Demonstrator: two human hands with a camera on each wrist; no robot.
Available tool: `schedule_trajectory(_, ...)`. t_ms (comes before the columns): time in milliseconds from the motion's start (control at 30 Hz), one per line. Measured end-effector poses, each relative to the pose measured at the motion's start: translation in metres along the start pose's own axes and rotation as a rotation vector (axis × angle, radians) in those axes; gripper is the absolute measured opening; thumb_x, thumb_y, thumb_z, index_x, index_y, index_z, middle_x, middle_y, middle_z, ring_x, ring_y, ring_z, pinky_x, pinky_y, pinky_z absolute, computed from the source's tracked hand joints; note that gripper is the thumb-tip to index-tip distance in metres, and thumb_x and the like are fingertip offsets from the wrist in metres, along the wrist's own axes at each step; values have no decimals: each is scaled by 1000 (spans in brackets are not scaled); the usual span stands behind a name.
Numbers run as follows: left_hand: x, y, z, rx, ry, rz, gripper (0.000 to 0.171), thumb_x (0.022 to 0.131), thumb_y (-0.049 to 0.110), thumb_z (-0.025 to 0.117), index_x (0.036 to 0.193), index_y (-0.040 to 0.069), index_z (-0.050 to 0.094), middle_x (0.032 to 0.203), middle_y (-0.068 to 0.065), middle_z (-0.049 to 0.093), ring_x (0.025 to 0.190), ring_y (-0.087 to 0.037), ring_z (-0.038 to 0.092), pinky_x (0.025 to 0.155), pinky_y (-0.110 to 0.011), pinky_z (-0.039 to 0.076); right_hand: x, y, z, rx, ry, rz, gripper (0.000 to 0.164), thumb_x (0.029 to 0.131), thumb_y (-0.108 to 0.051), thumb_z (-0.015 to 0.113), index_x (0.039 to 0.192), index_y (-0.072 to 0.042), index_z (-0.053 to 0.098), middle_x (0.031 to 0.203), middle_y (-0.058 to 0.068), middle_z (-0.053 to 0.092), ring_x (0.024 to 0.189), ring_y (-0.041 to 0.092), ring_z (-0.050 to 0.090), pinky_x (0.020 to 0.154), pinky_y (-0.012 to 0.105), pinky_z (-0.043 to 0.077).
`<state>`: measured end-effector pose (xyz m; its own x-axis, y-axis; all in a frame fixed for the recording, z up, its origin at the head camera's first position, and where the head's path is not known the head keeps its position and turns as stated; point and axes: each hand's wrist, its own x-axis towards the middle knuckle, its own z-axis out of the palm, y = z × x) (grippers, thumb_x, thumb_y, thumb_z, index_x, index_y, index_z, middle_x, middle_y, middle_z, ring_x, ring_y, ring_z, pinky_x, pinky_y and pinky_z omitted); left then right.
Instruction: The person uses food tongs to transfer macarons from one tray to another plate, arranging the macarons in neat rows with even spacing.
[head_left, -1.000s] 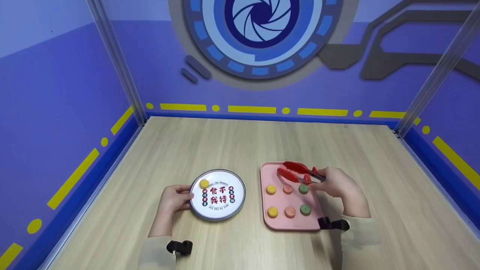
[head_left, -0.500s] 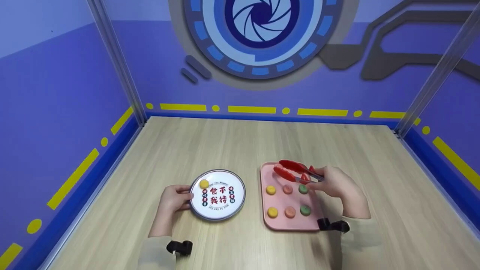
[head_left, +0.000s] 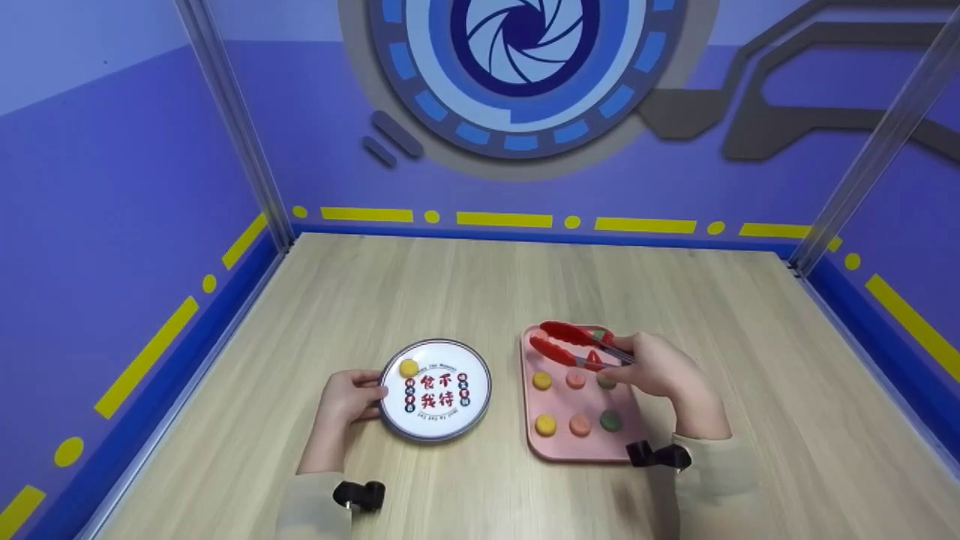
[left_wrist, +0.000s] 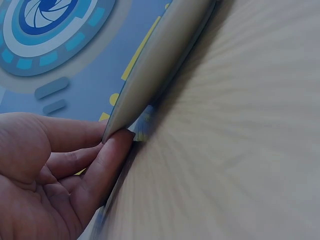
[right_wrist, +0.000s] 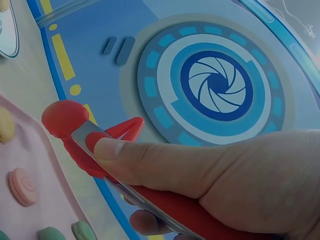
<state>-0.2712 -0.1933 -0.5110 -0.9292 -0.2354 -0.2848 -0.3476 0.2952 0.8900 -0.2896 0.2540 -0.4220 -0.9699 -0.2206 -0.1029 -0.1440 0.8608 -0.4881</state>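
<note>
My left hand (head_left: 351, 396) pinches the left rim of a round white plate (head_left: 450, 421) with a dark edge and red characters. In the left wrist view, thumb and fingers grip the plate's rim (left_wrist: 150, 65). One yellow toy macaron (head_left: 408, 367) lies at the plate's upper left. My right hand (head_left: 660, 367) holds red-tipped tongs (head_left: 556, 353) over the far part of a pink tray (head_left: 592, 448); their two arms stand apart with nothing between them. Yellow (head_left: 545, 425), pink (head_left: 580, 425) and green macarons (head_left: 610, 421) stand in rows on the tray. Hand and tongs partly hide the far ones.
Plate and tray stand side by side on a light wooden table (head_left: 480, 292), with a strip of bare wood between them. Blue-purple printed panels (head_left: 300, 135) close off the back and both sides. Black wrist cameras (head_left: 360, 495) sit at both cuffs.
My right hand has moved left with the tongs, whose tips now reach the tray's far left corner. A bit of green shows behind the tongs. My left hand and the plate stay still.
</note>
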Motion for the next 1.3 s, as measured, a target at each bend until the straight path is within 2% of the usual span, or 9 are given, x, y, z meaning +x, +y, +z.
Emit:
schedule_trajectory(200, -1, 0, 0, -5, -1, 5, 41, 93, -3, 69, 133, -8, 63, 119, -25, 70, 76, -13, 70, 63, -26, 63, 1, -6, 4, -25, 4, -57, 42, 85, -33, 84, 116, -6, 75, 85, 1, 68, 76, 17, 56, 66, 29, 40)
schedule_trajectory(333, -1, 0, 0, -19, -4, 12, 40, 93, -4, 68, 132, -9, 63, 118, -26, 70, 75, -12, 69, 63, -27, 64, 1, -10, 6, 5, -15, -78, 31, 86, -28, 83, 109, -10, 75, 76, -1, 66, 70, 15, 54, 63, 29, 38)
schedule_trajectory(433, -1, 0, 0, -18, 1, 9, 40, 93, -4, 68, 132, -8, 63, 119, -26, 70, 75, -12, 70, 63, -26, 64, 0, -13, 8, 16, -20, -82, 33, 86, -30, 83, 112, -11, 74, 76, -1, 67, 69, 15, 55, 62, 29, 39)
schedule_trajectory(567, 0, 0, 0, -9, 2, 1, 40, 93, -3, 68, 133, -7, 63, 119, -26, 70, 75, -13, 70, 63, -26, 63, 1, -18, 12, 10, -15, -66, 49, 83, -40, 86, 121, -11, 73, 86, 1, 67, 76, 17, 57, 64, 28, 41)
schedule_trajectory(667, 0, 0, 0, -5, -3, -1, 40, 94, -2, 68, 133, -7, 63, 120, -26, 70, 76, -13, 70, 63, -26, 63, 2, -21, 16, -3, -2, -67, 53, 80, -44, 87, 121, -12, 73, 90, 3, 65, 80, 18, 56, 66, 29, 41)
schedule_trajectory(767, -1, 0, 0, -5, -6, 0, 41, 94, -2, 68, 134, -7, 62, 122, -27, 69, 77, -13, 70, 64, -27, 64, 3, -25, 19, -16, 11, -98, 49, 81, -38, 88, 119, -10, 74, 92, 4, 66, 81, 19, 56, 68, 30, 42)
schedule_trajectory(900, 0, -1, -1, -14, -15, 12, 41, 93, -3, 68, 134, -9, 62, 123, -28, 68, 76, -12, 70, 64, -27, 64, 4, -30, 24, 1, 12, -120, 49, 83, -29, 87, 125, -8, 73, 100, 6, 71, 84, 19, 58, 71, 30, 44)
schedule_trajectory(1167, 0, 0, -1, -10, -17, 15, 41, 94, -3, 67, 134, -9, 61, 122, -28, 68, 75, -12, 70, 64, -27, 64, 6, -36, 33, 28, 13, -197, 34, 83, -25, 87, 113, -14, 75, 86, -1, 68, 69, 14, 53, 58, 22, 39)
schedule_trajectory(1300, -1, 0, 0, -5, -6, 4, 41, 94, -3, 67, 134, -8, 62, 121, -26, 69, 78, -13, 70, 65, -27, 64, 7, -39, 36, 41, 7, -224, 31, 83, -25, 87, 110, -17, 76, 83, -4, 67, 69, 12, 53, 57, 21, 39)
